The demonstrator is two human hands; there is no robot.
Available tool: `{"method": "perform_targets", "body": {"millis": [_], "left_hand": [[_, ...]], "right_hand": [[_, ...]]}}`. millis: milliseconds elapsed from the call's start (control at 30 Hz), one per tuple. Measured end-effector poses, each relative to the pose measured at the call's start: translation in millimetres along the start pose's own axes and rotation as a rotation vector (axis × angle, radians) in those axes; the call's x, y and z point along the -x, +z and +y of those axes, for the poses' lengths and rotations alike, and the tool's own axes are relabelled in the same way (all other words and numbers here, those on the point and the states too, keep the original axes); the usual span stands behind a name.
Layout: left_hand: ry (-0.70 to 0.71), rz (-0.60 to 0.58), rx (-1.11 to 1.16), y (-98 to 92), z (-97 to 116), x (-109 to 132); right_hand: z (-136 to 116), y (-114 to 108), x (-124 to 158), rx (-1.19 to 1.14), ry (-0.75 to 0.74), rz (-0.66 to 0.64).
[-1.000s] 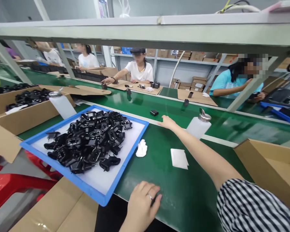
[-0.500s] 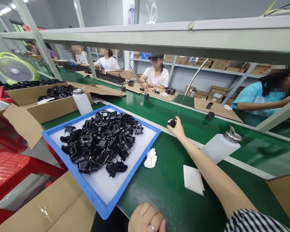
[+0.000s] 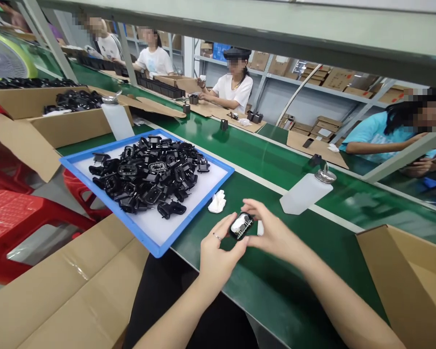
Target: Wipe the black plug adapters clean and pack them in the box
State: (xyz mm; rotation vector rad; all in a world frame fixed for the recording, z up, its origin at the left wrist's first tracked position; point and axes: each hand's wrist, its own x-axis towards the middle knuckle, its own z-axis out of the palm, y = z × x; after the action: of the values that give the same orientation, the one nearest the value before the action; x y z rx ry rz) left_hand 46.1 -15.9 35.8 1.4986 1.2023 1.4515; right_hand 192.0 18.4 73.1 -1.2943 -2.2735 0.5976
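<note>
The left hand and right hand angle inward above the table; both grip a black housing (thumbs nearside). Its open side faces up.

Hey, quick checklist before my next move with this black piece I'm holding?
1. Left hand gripping the piece: ok.
2. Right hand gripping it too: ok.
3. One hand free: not ok, both hold the piece.
4. Open side visible: ok, white inside and metal pins face the camera.
5. Pins straight: cannot tell, too small.
6. Bottle apart from the right hand: ok, green table shows between.
</note>
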Motion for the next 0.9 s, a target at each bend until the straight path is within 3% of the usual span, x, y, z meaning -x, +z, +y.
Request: {"method": "perform_targets", "body": {"millis": [133, 200, 367, 500, 600, 733, 800, 900], "left_hand": [[-0.004, -0.007, 0.001, -4.2, 1, 8], [0.004, -0.032, 0.012, -8.2, 2, 11], [0.018, -0.063, 0.039, -14.4, 7, 14], [0.006, -0.076, 0.023, -17.7, 9, 15], [-0.041, -0.106, 0.038, -18.1, 5, 12], [-0.133, -0.226, 0.007, -12.4, -13, 6], [-0.11, -0.285, -0.091, -7.7, -24, 5], [-0.017, -0.319, -0.27, -2.4, -38, 7]], "right_hand": [[54, -25, -8, 0.276, 0.462, -0.28], [74, -30, -10, 0.317, 0.546, -0.349], [78, -28, -13, 0.247, 0.496, -0.509], [60, -38, -13, 0.179, 0.437, -0.511], [45, -61, -1, -0.076, 0.448, -0.377], [29, -108, 29, -0.34, 0.552, -0.212], [27, -131, 42, -0.35, 0.608, 0.055], [39, -154, 46, -0.249, 0.579, 0.674]]}}
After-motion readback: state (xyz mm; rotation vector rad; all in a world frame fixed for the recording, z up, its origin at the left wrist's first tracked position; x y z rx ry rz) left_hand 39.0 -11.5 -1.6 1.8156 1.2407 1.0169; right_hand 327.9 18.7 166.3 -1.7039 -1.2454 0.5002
